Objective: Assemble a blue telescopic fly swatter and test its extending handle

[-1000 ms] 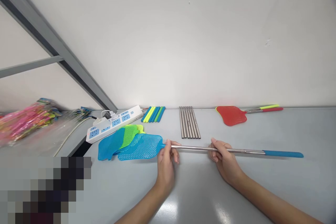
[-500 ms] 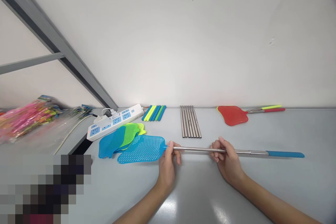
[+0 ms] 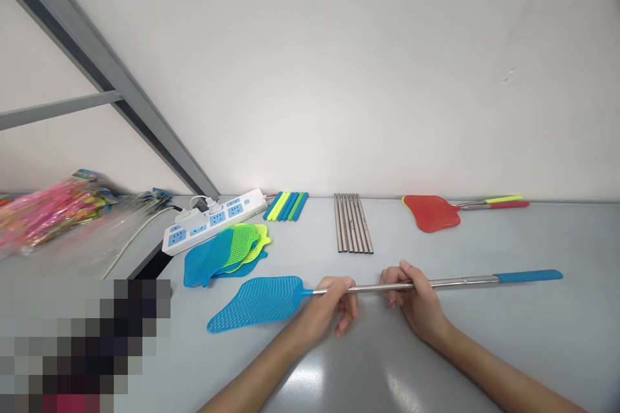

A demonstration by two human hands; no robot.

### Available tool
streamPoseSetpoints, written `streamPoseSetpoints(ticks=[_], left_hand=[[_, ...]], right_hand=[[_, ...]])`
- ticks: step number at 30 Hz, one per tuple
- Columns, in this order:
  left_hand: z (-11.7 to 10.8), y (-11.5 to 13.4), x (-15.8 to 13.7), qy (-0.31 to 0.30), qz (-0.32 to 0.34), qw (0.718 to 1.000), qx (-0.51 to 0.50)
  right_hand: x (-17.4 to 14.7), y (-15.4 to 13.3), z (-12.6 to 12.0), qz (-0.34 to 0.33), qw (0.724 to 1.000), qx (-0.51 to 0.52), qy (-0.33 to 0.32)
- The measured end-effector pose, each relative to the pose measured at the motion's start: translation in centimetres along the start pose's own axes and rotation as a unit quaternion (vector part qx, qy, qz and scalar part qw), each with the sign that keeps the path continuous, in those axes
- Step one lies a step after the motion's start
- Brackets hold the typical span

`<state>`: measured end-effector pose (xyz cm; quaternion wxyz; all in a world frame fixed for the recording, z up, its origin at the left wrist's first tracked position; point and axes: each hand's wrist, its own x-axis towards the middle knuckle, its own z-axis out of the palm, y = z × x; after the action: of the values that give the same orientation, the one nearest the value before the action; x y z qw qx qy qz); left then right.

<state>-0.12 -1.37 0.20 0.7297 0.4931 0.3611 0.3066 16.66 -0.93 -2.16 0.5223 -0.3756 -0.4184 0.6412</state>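
The head view shows two bare hands holding one long blue fly swatter [image 3: 387, 286] just above the grey surface [image 3: 484, 348]. The left hand [image 3: 329, 310] is closed around the shiny metal rod close to the blue mesh head [image 3: 256, 302], with the fingers [image 3: 346, 322] curled under the rod. The right hand [image 3: 416, 300] is closed around the same rod a little further along, near the left hand, and the rod runs on to the blue grip [image 3: 527, 276] far out on the right. The mesh head looks to rest on the surface or sit just over it; I cannot tell which. The work in hand seems to be sliding the rod longer or shorter. To do that well, I think one hand should hold firm near the head while the other moves straight along the rod, not bending it. Keep the rod level and low so the mesh head does not swing into the pile of swatter heads [image 3: 227, 251] just behind it. Further back lie a white power strip [image 3: 213, 219], a row of coloured grips [image 3: 287, 205], a row of metal rods [image 3: 352, 231] and a red swatter [image 3: 433, 213]. They are well apart from the hands, so there is room to work.
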Motion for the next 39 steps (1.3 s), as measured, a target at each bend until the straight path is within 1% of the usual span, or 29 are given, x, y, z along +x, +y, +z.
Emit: streamPoseSetpoints(ticks=[3, 7, 10, 14, 18, 22, 25, 31, 36, 39], left_hand=[[0.3, -0.2, -0.1, -0.048, -0.032, 0.998, -0.024], [0.6, -0.4, -0.2, -0.092, -0.044, 0.993, -0.063], [0.5, -0.4, -0.2, -0.118, -0.055, 0.988, -0.085], [0.5, -0.2, -0.1, -0.138, -0.060, 0.984, -0.096], [0.5, -0.1, -0.2, -0.180, -0.069, 0.974, -0.116], [0.6, -0.2, -0.3, -0.211, -0.054, 0.967, -0.131], [0.8, -0.3, -0.4, -0.214, -0.046, 0.966, -0.137], [1.3, -0.4, -0.6, -0.178, -0.045, 0.974, -0.129], [1.5, -0.2, -0.8, -0.194, -0.036, 0.974, -0.111], [1.6, -0.4, -0.8, -0.191, -0.029, 0.975, -0.111]], right_hand=[[-0.2, 0.2, -0.1, 0.012, 0.999, -0.044, -0.028], [-0.7, 0.6, -0.4, 0.037, 0.991, -0.099, -0.079], [-1.0, 0.8, -0.5, 0.060, 0.987, -0.100, -0.115], [-1.3, 1.0, -0.6, 0.078, 0.984, -0.096, -0.128], [-1.7, 1.1, -0.7, 0.116, 0.978, -0.101, -0.143], [-2.1, 1.3, -0.7, 0.135, 0.976, -0.079, -0.149], [-2.2, 1.4, -0.6, 0.136, 0.977, -0.059, -0.151], [-2.1, 1.2, -0.5, 0.143, 0.974, -0.052, -0.168], [-2.2, 1.2, -0.7, 0.157, 0.972, -0.056, -0.167], [-2.4, 0.9, -0.7, 0.166, 0.970, -0.068, -0.167]])
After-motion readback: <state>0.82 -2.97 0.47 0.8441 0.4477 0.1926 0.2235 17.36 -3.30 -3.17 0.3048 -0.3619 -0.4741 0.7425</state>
